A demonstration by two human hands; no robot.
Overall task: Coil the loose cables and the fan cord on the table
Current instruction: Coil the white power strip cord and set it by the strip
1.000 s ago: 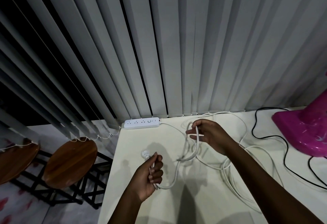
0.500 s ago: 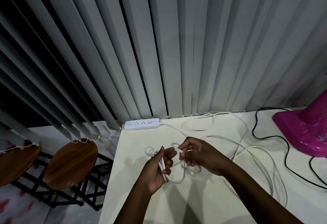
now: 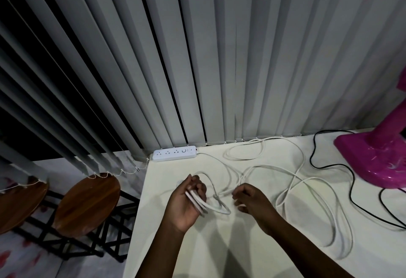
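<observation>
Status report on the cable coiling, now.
Left hand grips a few white cable loops. Right hand pinches the next stretch. Most cable loose on the white table. Black cord uncoiled.

Left hand (image 3: 186, 203) grips white cable (image 3: 294, 181) loops; right hand (image 3: 250, 198) pinches a strand. Power strip (image 3: 174, 153), pink fan base (image 3: 373, 157) on table (image 3: 219, 244).

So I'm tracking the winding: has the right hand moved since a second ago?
Yes. The right hand has come down from near the power strip, toward the table's near edge.
</observation>
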